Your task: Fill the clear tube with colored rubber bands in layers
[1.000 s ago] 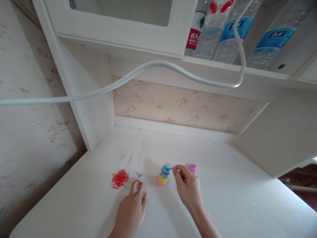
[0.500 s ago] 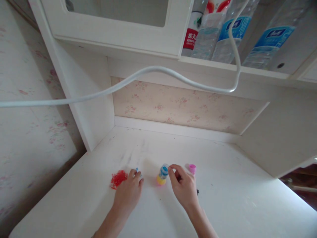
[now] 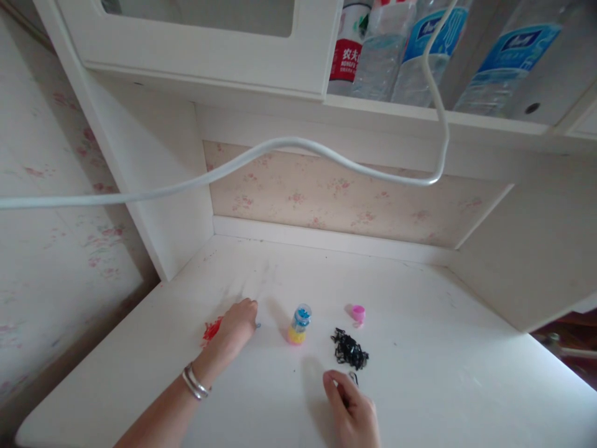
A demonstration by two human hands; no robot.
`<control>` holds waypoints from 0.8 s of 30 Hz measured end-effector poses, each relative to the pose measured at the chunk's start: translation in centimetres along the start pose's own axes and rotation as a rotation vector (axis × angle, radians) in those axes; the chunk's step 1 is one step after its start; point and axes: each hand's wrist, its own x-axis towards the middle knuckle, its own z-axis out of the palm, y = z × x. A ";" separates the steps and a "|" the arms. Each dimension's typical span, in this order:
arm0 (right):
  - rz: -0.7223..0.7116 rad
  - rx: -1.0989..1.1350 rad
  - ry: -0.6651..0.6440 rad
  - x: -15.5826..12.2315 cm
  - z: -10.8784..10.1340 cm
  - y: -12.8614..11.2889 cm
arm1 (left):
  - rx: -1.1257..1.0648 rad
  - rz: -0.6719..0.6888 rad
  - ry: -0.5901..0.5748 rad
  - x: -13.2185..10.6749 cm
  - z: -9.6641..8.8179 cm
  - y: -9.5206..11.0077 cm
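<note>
My left hand (image 3: 237, 322) reaches over the table with its fingers curled down, partly covering a pile of small red rubber bands (image 3: 212, 330). A small blue band (image 3: 258, 325) shows just beside its fingertips; what the fingers hold is hidden. Right of that hand stands a small clear jar (image 3: 299, 323), upright and uncapped, with blue pieces above yellow and pink ones. My right hand (image 3: 351, 404) is closed near the front, thumb against forefinger, its contents too small to see. Just behind its knuckles is a single black band (image 3: 354, 378), below the pile of black rubber bands (image 3: 349, 350).
A pink cap (image 3: 358, 314) lies behind the black pile. A white cable (image 3: 289, 143) hangs across the view in front of the cabinet. Plastic water bottles (image 3: 387, 56) stand on the shelf above the white table (image 3: 420, 386).
My right hand has drawn back from the jar toward the front, uncovering the black pile. My left hand has turned and moved slightly back, and its wrist bracelets now show.
</note>
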 end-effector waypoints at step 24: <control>-0.089 0.088 -0.008 -0.4 -0.2 -0.4 | -0.847 0.143 0.216 -3.3 -6.8 8.5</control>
